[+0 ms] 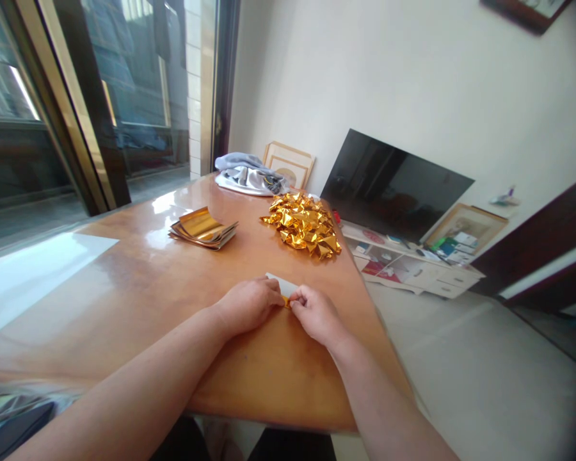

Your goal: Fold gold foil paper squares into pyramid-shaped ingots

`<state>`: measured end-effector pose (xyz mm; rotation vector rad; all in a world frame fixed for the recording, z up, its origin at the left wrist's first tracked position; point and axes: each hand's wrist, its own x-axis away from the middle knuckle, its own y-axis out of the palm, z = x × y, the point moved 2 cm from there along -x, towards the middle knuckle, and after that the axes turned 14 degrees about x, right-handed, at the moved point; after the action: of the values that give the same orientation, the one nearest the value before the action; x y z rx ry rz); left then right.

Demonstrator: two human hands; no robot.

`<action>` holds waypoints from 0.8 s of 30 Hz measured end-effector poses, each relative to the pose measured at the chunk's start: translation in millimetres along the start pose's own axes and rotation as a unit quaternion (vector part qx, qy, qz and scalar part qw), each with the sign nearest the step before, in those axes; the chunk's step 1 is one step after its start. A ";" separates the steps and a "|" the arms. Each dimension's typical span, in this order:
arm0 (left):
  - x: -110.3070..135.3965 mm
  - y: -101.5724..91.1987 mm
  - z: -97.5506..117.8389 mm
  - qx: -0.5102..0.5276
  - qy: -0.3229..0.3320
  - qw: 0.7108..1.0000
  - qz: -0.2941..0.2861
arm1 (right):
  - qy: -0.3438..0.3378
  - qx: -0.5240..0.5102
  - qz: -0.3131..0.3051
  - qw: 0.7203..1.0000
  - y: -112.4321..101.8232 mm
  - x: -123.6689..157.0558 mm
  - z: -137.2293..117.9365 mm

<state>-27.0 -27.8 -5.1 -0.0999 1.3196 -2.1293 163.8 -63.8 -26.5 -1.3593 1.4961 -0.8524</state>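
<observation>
The left grip (248,306) and right grip (315,314) pinch a white-and-gold foil strip (282,287) near the near edge of the glossy wooden surface (278,384).

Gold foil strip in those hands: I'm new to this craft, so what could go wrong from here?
The foil strip pinched between the left hand and right hand looks thin, so it might tear or crease unevenly. The heap of gold foil sits close to the edge of the table, so a careless reach could knock pieces off. The stack of foil sheets could also slide on the glossy surface if bumped.
</observation>
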 end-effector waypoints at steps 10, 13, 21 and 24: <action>2.1 -3.7 -0.5 -0.004 0.002 1.000 0.008 | 0.009 0.028 0.020 0.999 -15.8 6.7 13.2; 2.7 -3.2 -1.2 0.006 -0.004 1.000 0.011 | -0.031 0.064 0.055 0.996 -23.3 11.0 2.2; 3.5 -3.7 -3.5 0.033 -0.004 0.999 0.015 | -0.149 0.220 -0.021 0.964 -33.2 35.8 -37.9; 3.3 -4.6 -4.7 0.045 0.000 0.999 0.011 | -0.144 0.266 -0.027 0.953 -33.5 42.0 -44.3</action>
<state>-33.5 -24.5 -4.4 -0.0490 1.2179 -2.1661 135.2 -113.9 12.5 -1.0644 0.9174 -0.9595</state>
